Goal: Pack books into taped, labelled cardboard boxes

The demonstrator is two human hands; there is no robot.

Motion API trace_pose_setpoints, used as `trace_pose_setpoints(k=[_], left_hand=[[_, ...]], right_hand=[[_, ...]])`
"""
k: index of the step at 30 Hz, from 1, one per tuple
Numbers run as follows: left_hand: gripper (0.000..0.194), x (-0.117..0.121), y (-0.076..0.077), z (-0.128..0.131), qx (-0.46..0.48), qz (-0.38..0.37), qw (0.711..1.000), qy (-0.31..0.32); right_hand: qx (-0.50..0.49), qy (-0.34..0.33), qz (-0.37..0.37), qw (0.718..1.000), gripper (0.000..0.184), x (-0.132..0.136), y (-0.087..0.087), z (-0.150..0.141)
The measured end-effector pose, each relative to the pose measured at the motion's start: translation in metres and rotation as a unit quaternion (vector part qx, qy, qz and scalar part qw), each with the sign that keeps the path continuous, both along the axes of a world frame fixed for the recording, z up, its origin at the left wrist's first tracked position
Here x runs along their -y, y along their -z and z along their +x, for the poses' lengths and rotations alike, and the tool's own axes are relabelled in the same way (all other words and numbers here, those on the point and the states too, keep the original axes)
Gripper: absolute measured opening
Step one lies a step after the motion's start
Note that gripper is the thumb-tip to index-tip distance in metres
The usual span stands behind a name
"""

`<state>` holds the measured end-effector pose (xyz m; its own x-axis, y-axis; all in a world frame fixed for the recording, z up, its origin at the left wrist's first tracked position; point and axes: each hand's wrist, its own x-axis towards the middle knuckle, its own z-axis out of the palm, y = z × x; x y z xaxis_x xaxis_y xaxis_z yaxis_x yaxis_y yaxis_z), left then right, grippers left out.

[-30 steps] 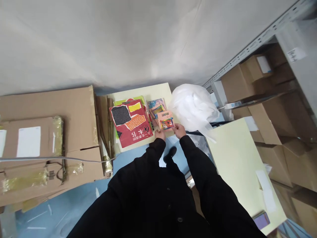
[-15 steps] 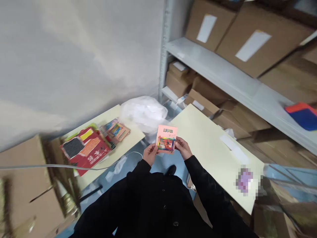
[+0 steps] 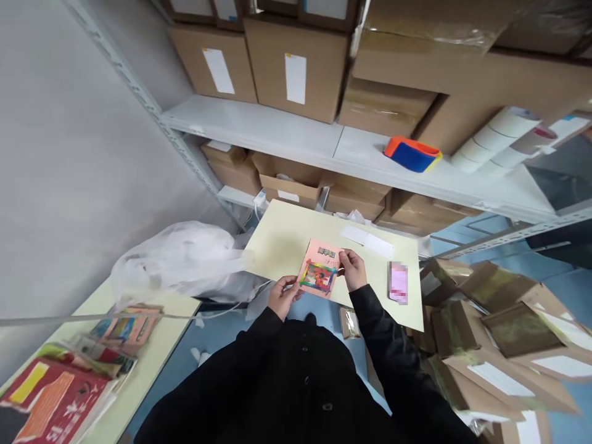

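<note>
Both my hands hold a small pink booklet (image 3: 319, 271) with a colourful picture on its cover. My left hand (image 3: 283, 295) grips its near left corner and my right hand (image 3: 352, 269) grips its right edge. The booklet hangs just above the near part of a pale yellow table (image 3: 287, 237). On that table lie white paper slips (image 3: 369, 240) and a blurred pink item (image 3: 398, 282) to the right of my right hand.
A white plastic bag (image 3: 180, 259) bulges at the left. A second pale table (image 3: 152, 351) at lower left carries a red book (image 3: 55, 394) and small colourful books (image 3: 127, 324). Grey shelves (image 3: 296, 132) hold cardboard boxes, paper rolls and an orange-blue tray (image 3: 411, 154). Open cartons (image 3: 499, 333) crowd the right floor.
I have turned right, away from the table with the red book, carrying the pink booklet in both hands to the other pale table by the shelves.
</note>
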<state>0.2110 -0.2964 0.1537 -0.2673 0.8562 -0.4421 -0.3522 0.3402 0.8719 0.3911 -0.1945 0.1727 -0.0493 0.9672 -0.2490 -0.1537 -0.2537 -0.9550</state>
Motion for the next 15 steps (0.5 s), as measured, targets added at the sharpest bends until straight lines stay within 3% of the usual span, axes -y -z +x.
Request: trace_pose_setpoints(k=[8, 15], left_hand=[[0.050, -0.049, 0.003, -0.007, -0.016, 0.021, 0.998, 0.062], [0.052, -0.083, -0.003, -0.017, 0.053, 0.023, 0.995, 0.084]], right_hand=[[0.000, 0.061, 0.011, 0.998, 0.040, -0.025, -0.005, 0.010], [0.009, 0.098, 0.052, 0.994, 0.048, -0.041, -0.012, 0.002]])
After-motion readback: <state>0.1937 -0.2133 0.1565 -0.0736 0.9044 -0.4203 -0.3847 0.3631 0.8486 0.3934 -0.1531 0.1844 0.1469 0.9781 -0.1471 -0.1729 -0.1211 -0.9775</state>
